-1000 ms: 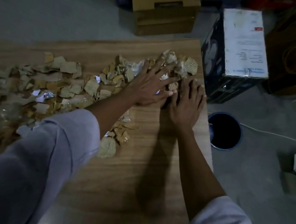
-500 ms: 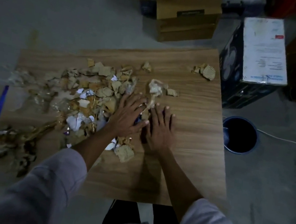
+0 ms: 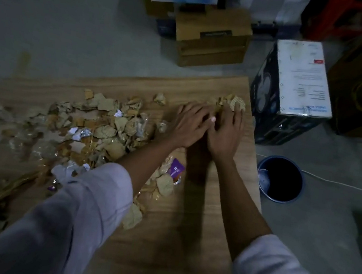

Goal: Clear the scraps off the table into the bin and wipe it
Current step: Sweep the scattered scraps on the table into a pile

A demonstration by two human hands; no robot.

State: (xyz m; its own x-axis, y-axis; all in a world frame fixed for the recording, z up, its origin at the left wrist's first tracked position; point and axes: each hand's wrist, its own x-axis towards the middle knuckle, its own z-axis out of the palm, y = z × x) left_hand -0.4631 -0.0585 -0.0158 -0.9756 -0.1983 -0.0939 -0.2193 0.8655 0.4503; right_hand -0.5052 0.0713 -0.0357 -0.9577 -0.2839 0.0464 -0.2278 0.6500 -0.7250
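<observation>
Early stage, I'd say. Scraps (image 3: 98, 126) cover the table's (image 3: 196, 242) left and middle. Left hand (image 3: 190, 126) and right hand (image 3: 224, 131) lie flat, gripping nothing, against a clump (image 3: 231, 102) near the right edge. Bin (image 3: 278, 195) is on the floor beyond. Wipe not yet done.

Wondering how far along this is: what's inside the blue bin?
The bin shows a pale piece against its left inner wall; the rest is too dark to see.

Both hands (image 3: 222, 135) on scraps (image 3: 231, 102) near bin (image 3: 278, 200)
</observation>
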